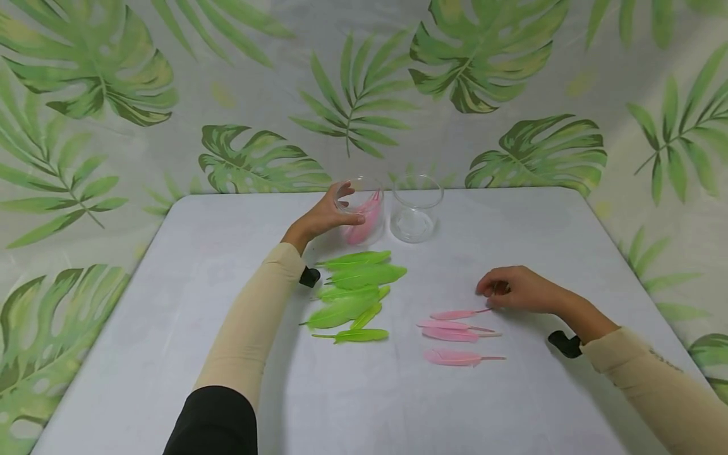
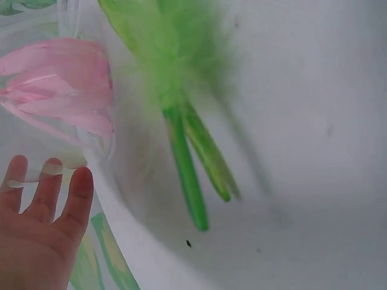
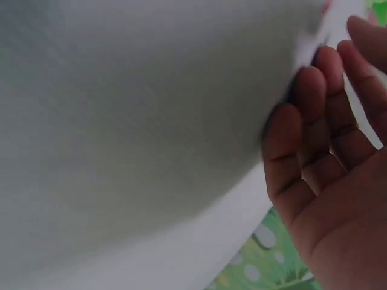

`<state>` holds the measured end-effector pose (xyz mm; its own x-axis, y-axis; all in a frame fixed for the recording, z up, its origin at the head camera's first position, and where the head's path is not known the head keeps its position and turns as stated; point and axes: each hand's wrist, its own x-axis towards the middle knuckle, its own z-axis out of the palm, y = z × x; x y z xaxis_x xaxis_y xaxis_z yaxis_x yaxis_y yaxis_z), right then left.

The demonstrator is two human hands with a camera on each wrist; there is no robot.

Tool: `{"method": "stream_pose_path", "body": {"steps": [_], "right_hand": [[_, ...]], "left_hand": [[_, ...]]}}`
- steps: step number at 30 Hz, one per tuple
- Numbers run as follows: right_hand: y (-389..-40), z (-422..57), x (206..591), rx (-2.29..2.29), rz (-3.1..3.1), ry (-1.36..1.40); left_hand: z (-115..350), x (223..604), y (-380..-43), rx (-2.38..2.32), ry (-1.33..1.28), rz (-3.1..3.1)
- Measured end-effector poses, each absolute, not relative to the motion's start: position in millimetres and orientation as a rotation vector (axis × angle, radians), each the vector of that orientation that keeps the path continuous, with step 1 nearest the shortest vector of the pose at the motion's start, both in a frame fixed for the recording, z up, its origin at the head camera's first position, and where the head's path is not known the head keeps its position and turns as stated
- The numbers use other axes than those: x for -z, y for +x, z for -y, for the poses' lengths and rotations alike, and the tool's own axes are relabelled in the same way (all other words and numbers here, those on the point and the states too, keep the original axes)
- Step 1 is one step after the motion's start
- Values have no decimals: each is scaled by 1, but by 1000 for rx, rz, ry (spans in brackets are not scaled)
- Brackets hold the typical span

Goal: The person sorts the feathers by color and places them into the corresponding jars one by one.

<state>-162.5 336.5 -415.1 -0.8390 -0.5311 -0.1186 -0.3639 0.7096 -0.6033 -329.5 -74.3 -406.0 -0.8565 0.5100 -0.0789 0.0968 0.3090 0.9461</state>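
Fingers (image 2: 78, 196) widely clasp a cup (image 1: 378, 219) left, bend near pink feathers (image 1: 450, 315) right.

And across the top of the frame runs a pale backdrop (image 1: 387, 142), splashed with green leaves (image 1: 483, 54), spilling down both side edges; below it, the white worktop (image 1: 352, 404) spreads to the bottom in soft, muted light.
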Motion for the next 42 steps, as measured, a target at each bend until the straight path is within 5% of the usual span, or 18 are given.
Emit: {"method": "stream_pose_path", "body": {"steps": [21, 33, 42], "right_hand": [[-156, -334, 429, 747, -2746, -880], [-165, -341, 423, 1268, -2572, -386], [-169, -338, 420, 1414, -2593, -323]], "left_hand": [[92, 404, -328, -1615, 516, -2165], [91, 405, -324, -1634, 530, -2156], [92, 413, -325, -1674, 547, -2180]]}}
